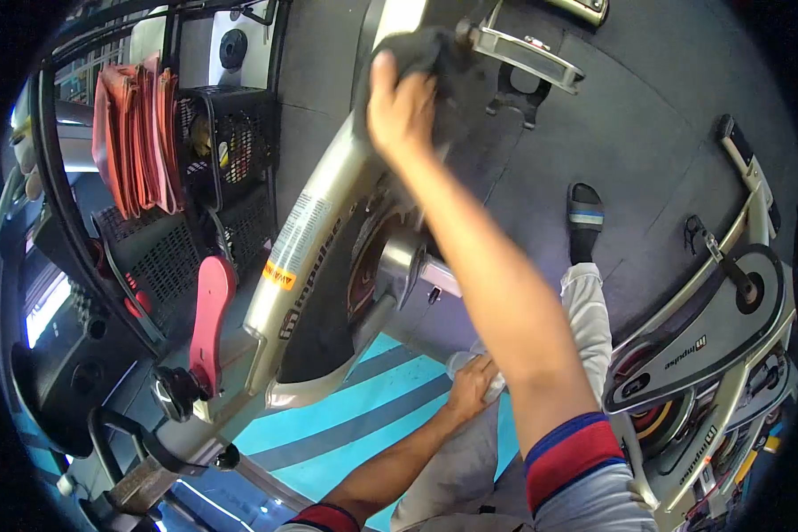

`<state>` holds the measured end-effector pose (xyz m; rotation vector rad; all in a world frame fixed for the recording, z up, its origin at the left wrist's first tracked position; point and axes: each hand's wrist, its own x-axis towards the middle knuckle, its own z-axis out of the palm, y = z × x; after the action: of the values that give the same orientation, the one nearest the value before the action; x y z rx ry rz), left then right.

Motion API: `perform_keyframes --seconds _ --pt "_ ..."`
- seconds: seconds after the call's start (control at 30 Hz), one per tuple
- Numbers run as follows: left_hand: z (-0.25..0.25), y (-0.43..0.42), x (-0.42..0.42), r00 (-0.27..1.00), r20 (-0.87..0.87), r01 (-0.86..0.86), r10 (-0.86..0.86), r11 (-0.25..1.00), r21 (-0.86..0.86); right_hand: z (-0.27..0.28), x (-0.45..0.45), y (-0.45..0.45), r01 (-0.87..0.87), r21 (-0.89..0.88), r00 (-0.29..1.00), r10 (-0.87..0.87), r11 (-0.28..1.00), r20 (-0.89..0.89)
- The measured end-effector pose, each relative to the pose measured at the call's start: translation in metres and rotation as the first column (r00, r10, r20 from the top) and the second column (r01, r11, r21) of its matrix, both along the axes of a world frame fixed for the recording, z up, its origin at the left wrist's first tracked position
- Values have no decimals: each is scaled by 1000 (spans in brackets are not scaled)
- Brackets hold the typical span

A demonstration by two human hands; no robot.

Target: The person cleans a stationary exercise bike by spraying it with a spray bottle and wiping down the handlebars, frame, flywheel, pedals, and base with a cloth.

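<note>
My right hand (402, 111) presses a black cloth (424, 51) against the upper part of a silver exercise bike frame (328, 173). Its thumb points up along the frame, and the fingers are curled over the cloth. Lower down, my left hand (475, 387) is closed by my knee, beside a pale, partly see-through thing (458, 362) whose kind I cannot make out. Below my right forearm are the bike's dark flywheel cover (324, 324) and crank (403, 266). A red lever (211, 310) and a black knob (175, 393) sit at the frame's lower left.
A black rack with mesh baskets (230, 146) and hanging red-orange cloths (137, 137) stands at left. More bikes (709, 328) are on the right. A pedal (528, 58) juts out near the top. My sandalled foot (585, 213) is on dark floor tiles (665, 177).
</note>
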<state>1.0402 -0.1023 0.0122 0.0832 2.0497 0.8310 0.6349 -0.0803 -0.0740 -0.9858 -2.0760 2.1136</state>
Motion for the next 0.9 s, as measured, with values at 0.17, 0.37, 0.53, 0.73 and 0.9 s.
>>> perform_keyframes --seconds 0.17,0.37,0.53,0.73,0.9 --pt "7 17 -16 996 -71 -53 54 998 15 6 -21 10 24 29 999 -23 999 -28" --pt "13 17 -30 985 -135 -105 108 994 30 -24 -108 48 159 107 985 -151 982 -80" --pt "18 17 -44 978 -125 -165 165 986 9 -25 -71 33 69 200 996 -55 977 -76" --pt "36 25 -39 984 -176 -16 -10 990 -143 47 72 3 -444 -251 852 492 860 180" --pt "27 32 -21 963 44 -269 266 958 102 138 188 -25 -701 119 706 708 703 -23"
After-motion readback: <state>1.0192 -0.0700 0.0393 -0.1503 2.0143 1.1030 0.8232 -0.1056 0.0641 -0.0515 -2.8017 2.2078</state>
